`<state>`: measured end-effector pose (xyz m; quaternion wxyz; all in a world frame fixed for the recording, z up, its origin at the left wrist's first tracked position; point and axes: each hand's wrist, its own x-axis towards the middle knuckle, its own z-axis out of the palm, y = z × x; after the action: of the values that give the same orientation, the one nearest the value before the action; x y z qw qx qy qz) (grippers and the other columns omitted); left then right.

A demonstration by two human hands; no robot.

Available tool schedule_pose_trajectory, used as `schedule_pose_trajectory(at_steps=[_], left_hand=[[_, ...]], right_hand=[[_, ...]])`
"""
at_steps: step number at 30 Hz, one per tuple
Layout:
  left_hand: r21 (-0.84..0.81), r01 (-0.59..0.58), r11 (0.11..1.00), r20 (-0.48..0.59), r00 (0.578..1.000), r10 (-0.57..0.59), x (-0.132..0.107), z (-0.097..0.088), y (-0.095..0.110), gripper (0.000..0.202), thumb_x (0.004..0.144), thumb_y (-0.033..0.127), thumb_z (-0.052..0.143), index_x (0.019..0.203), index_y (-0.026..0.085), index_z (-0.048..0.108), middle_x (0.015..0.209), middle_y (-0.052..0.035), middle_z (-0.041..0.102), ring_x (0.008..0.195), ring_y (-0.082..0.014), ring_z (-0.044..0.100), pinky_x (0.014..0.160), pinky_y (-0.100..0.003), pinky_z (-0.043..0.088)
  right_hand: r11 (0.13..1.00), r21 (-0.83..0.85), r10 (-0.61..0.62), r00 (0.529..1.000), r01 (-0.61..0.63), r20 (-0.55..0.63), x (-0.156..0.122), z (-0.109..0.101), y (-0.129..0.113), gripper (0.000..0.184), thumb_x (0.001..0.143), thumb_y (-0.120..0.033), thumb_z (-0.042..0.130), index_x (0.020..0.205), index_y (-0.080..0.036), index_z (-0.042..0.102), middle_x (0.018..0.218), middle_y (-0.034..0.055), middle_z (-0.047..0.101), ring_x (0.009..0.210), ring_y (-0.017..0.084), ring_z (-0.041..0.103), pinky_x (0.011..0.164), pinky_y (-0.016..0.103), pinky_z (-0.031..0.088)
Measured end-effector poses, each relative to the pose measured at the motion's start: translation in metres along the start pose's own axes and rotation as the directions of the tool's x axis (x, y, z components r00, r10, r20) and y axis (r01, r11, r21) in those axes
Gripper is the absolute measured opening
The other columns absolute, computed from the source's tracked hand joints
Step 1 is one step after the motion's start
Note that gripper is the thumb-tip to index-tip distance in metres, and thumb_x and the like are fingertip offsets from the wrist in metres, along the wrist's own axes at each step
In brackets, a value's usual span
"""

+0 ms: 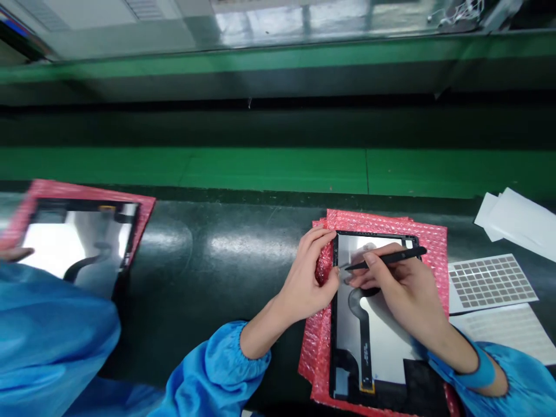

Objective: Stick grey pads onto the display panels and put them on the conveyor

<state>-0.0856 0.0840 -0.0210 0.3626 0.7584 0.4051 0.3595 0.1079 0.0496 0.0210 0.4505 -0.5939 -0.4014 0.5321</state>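
A tablet-sized display panel lies back side up, with a black frame, a silvery back and a dark flex cable. My right hand holds black tweezers like a pen. Their tips point left, close above the panel's upper left part. My left hand rests against the panel's left edge, thumb and fingers apart, the thumb tip near the tweezers' tips. Whether anything tiny sits between the tips I cannot tell. Beneath the panel are sheets of pink bubble wrap.
Right of the panel lie a sheet of grey rectangular stickers, another pale sheet and white papers. At left, a co-worker's blue sleeve and hand are by a second panel on pink wrap. A green ledge runs behind.
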Motion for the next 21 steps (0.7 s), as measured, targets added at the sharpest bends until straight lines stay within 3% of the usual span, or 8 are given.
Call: schedule_pose_trajectory(at_steps=[6,9,11,12,17,21], left_hand=[[0.072,0.148,0.986,-0.073,0.987,-0.143,-0.002,-0.006,0.013,0.05,0.094,0.033,0.068,0.141,0.022,0.051,0.149,-0.0153,0.053,0.144,-0.0326,0.048,0.119,-0.054,0.042],[0.114,0.317,0.941,-0.077,0.948,-0.31,-0.012,-0.018,0.035,0.02,0.102,0.039,0.059,0.107,0.02,0.063,0.106,-0.0088,0.069,0.099,-0.024,0.066,0.086,-0.039,0.054],[0.129,0.411,0.902,0.006,0.91,-0.416,-0.021,-0.027,0.052,0.028,0.103,0.037,0.054,0.083,0.02,0.061,0.074,-0.0011,0.063,0.066,-0.0166,0.057,0.062,-0.03,0.044],[0.135,0.448,0.884,0.057,0.887,-0.459,-0.024,-0.031,0.059,0.03,0.102,0.036,0.055,0.077,0.02,0.06,0.067,0.0008,0.059,0.059,-0.0148,0.052,0.057,-0.028,0.039],[0.126,0.568,0.813,0.183,0.792,-0.582,-0.029,-0.033,0.08,0.019,0.094,0.026,0.057,0.077,0.02,0.062,0.062,0.0029,0.057,0.055,-0.0136,0.048,0.053,-0.027,0.032],[0.038,0.61,0.792,0.213,0.769,-0.603,-0.028,-0.03,0.082,0.015,0.089,0.022,0.056,0.074,0.02,0.056,0.064,0.0032,0.054,0.058,-0.0127,0.044,0.055,-0.026,0.032]], right_hand=[[0.995,0.001,-0.096,0.971,0.099,-0.218,-0.015,-0.034,-0.016,0.038,0.091,-0.06,0.078,0.086,-0.023,0.068,0.068,0.007,0.08,0.059,0.025,0.081,0.057,0.034,0.07],[0.99,-0.063,-0.139,0.94,0.125,-0.311,-0.024,-0.064,-0.013,0.037,0.09,-0.06,0.078,0.087,-0.025,0.069,0.066,0.0064,0.08,0.059,0.028,0.081,0.057,0.036,0.071],[0.99,-0.103,-0.13,0.918,0.098,-0.376,-0.029,-0.083,-0.006,0.038,0.087,-0.062,0.08,0.088,-0.025,0.069,0.065,0.0059,0.08,0.058,0.028,0.08,0.055,0.035,0.07],[0.991,-0.113,-0.113,0.908,0.074,-0.404,-0.03,-0.091,-0.001,0.04,0.085,-0.064,0.081,0.087,-0.026,0.07,0.065,0.0056,0.079,0.057,0.028,0.08,0.054,0.034,0.07],[0.999,-0.05,-0.003,0.896,-0.022,-0.445,-0.03,-0.108,0.017,0.043,0.08,-0.068,0.083,0.082,-0.026,0.07,0.063,0.005,0.079,0.058,0.027,0.08,0.053,0.03,0.069],[1.0,0.011,-0.015,0.913,0.021,-0.407,-0.029,-0.11,0.026,0.042,0.082,-0.066,0.082,0.088,-0.027,0.068,0.064,0.0046,0.079,0.057,0.027,0.08,0.054,0.031,0.069]])
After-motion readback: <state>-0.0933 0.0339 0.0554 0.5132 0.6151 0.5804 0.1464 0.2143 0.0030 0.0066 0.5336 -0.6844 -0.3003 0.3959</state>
